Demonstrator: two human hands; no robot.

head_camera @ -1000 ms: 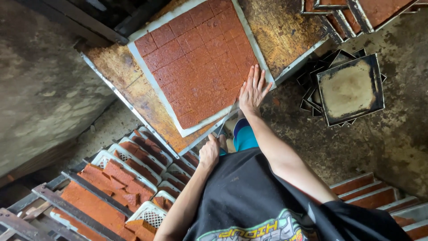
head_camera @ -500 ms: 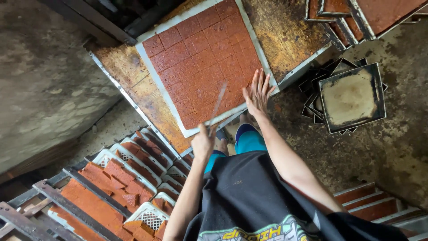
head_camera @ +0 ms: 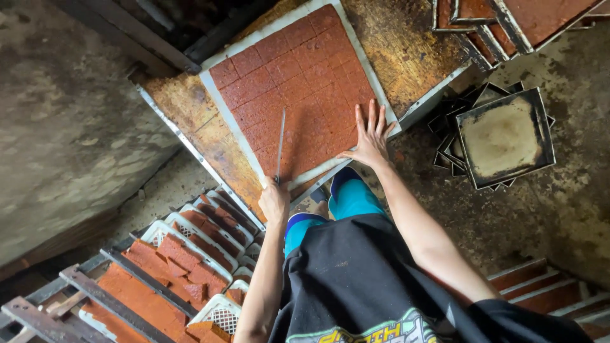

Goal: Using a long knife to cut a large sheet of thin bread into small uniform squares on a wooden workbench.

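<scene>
The left hand (head_camera: 274,202) grips a long knife (head_camera: 280,146), blade laid across the scored reddish slab (head_camera: 298,82) ahead; right hand (head_camera: 368,136) presses flat, fingers spread, steadying its edge; cutting seems underway, needing a straight draw.

the knife (head_camera: 280,145) handle is buried inside the left hand (head_camera: 274,201), so you can't see the grip itself. right of the red slab (head_camera: 295,89), the top edge cuts off the stacked trays (head_camera: 508,19). below the slab, the baskets (head_camera: 190,254) run off the bottom edge.
</scene>
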